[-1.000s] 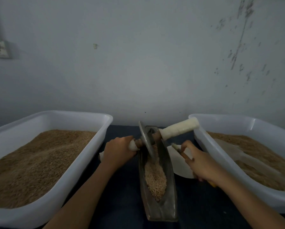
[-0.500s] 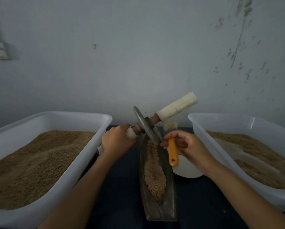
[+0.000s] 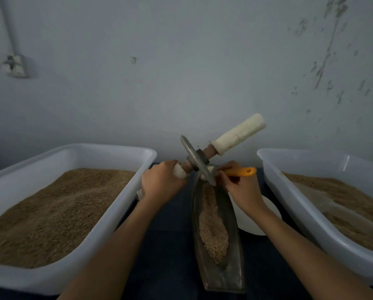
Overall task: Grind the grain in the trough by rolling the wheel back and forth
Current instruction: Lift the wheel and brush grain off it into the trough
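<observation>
Dim room — scuffed pale wall (image 3: 181,83), socket (image 3: 16,66), dark tabletop (image 3: 170,245).

Two white plastic tubs (image 3: 116,180) (image 3: 300,182) of brown grain on a dark tabletop (image 3: 170,245), one each side. White plate (image 3: 263,224) between. Socket (image 3: 16,66) on the scuffed wall (image 3: 181,83).

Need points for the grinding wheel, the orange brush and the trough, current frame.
grinding wheel (image 3: 197,162): head view, on the metal disc face beside the hub.
orange brush (image 3: 242,171): head view, on the orange handle past the right hand's fingers.
trough (image 3: 231,215): head view, on the bare right inner wall beside the grain.
</observation>
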